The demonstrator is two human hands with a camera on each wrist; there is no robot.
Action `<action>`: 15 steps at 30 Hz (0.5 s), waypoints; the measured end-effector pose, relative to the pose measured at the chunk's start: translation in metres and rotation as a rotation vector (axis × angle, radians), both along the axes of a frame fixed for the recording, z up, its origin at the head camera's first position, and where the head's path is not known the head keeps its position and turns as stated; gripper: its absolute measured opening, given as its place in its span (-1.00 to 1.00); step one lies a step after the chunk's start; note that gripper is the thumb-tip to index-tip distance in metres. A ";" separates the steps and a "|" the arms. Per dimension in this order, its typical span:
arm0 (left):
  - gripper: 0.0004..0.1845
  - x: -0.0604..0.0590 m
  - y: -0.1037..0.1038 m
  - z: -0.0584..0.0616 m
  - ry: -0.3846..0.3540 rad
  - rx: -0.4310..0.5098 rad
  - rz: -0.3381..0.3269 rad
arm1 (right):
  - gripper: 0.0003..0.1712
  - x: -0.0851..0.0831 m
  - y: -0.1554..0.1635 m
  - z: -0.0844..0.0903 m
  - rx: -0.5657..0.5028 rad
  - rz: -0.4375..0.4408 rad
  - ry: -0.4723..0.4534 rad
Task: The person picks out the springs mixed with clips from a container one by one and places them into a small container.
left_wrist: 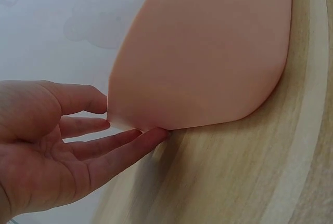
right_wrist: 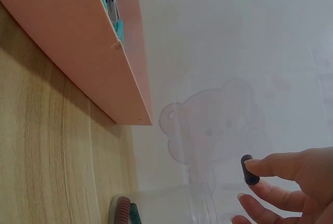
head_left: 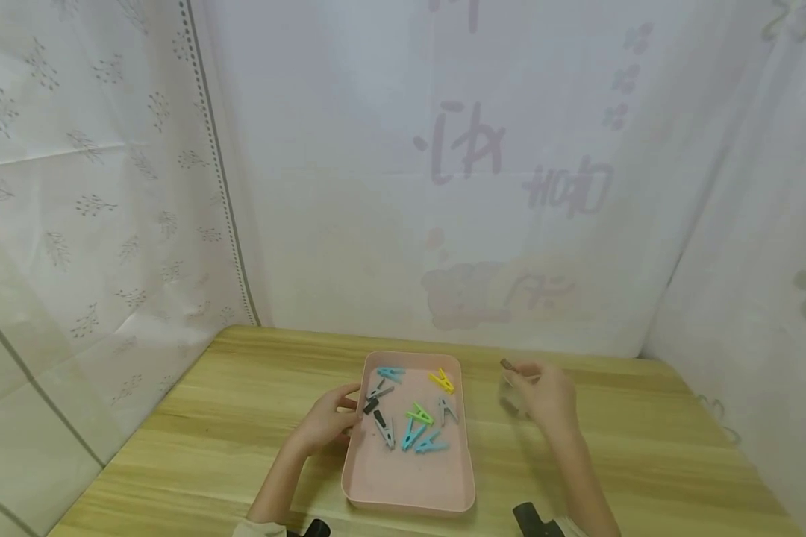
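Observation:
In the head view my left hand [head_left: 329, 419] touches the left side of a pink tray [head_left: 410, 485]. In the left wrist view, its fairly straight fingers meet the tray's wall and edge. Inside the tray lie blue pegs [head_left: 413, 432], a yellow peg [head_left: 442, 381], a green peg [head_left: 419, 415] and grey pegs [head_left: 447, 410], with small black pieces [head_left: 372, 406] at the left. My right hand [head_left: 549, 395] is off the tray's right side, pinching a small dark cylinder [right_wrist: 250, 170] between thumb and fingers. Below that hand stands a clear plastic container [right_wrist: 174, 203].
At the bottom of the clear container lie a ribbed brown item [right_wrist: 122, 211] and a dark green one [right_wrist: 135, 213]. The wood-grain table [head_left: 242, 395] extends on both sides of the tray. Pale printed curtains [head_left: 349, 186] hang behind and beside it.

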State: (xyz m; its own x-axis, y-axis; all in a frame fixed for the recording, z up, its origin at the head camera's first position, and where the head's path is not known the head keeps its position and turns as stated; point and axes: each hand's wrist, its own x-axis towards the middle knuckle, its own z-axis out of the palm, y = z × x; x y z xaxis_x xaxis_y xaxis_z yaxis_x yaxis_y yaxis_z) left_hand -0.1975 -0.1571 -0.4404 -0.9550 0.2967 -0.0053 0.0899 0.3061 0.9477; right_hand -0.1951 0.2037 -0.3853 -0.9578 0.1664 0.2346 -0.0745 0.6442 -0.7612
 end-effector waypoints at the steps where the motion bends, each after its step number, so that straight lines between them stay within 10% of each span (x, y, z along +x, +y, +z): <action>1: -0.35 0.000 0.000 0.000 0.000 -0.004 0.003 | -0.60 0.000 0.000 0.001 -0.002 -0.002 -0.001; 15: -0.34 -0.001 0.000 -0.001 -0.020 0.000 -0.007 | -0.61 0.002 0.012 0.007 0.027 -0.048 -0.030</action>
